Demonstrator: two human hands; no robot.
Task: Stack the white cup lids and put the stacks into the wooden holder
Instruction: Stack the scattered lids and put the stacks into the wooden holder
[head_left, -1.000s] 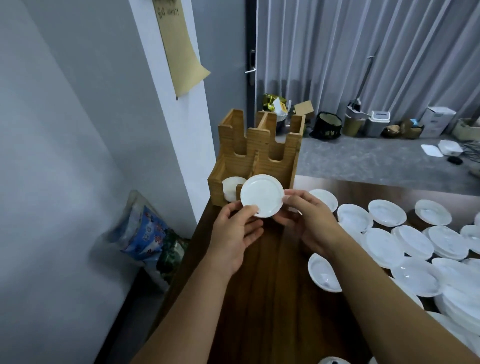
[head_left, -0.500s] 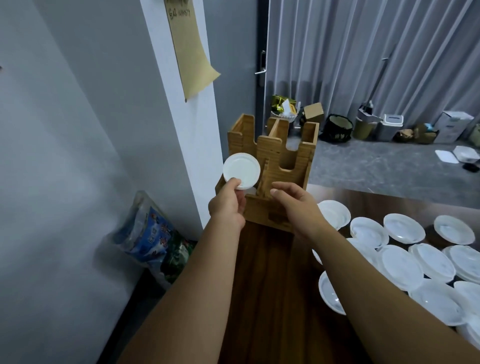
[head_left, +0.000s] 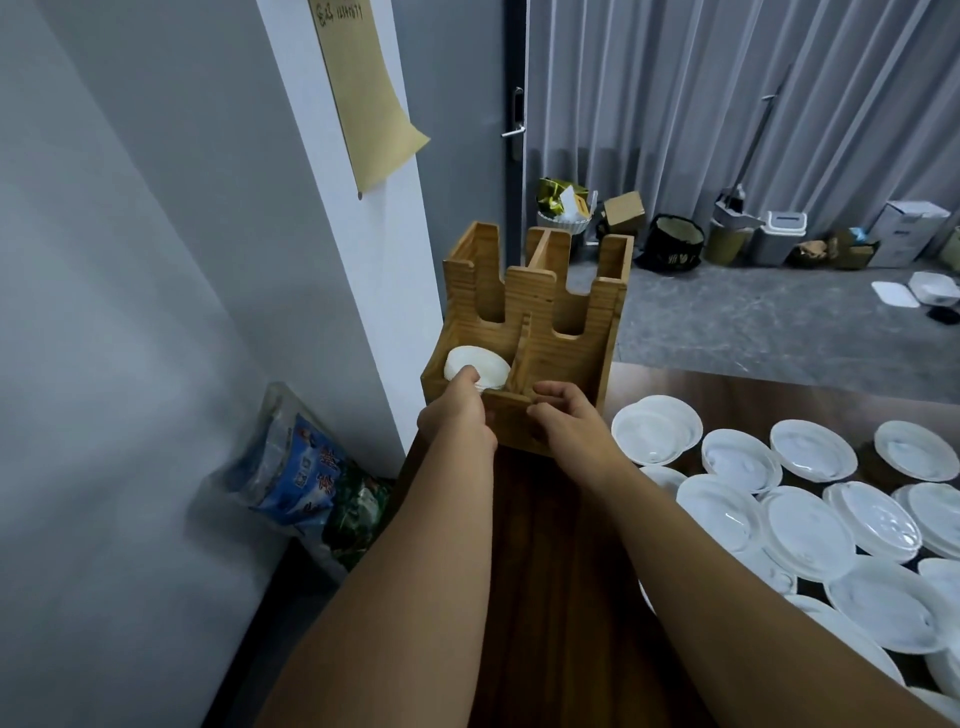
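Grey wall fills the left, with a plastic bag (head_left: 306, 483) of blue and green packets slumped on the floor at its foot, and a tan paper sheet (head_left: 366, 98) taped to the white pillar above. Next comes the wooden holder (head_left: 550, 332), standing at the near-left corner of the dark wood bench (head_left: 561, 597). Its front-left compartment holds a stack of white cup lids (head_left: 480, 366), lying tilted with the top face toward the camera. The left hand (head_left: 457, 421) reaches over the holder's low front wall, its grip closed on the near edge of that stack, fingertips curled onto the lids. Just beside it, the right hand (head_left: 569, 423) has its grip lightly curled around the holder's front wall at the divider, thumb on the near face and fingers over the top edge; it carries no lid. Further right, loose white lids (head_left: 810, 525) lie spread and overlapping across the bench, apart from the holder. Beyond the bench, grey curtains hang behind bins and boxes on the floor.
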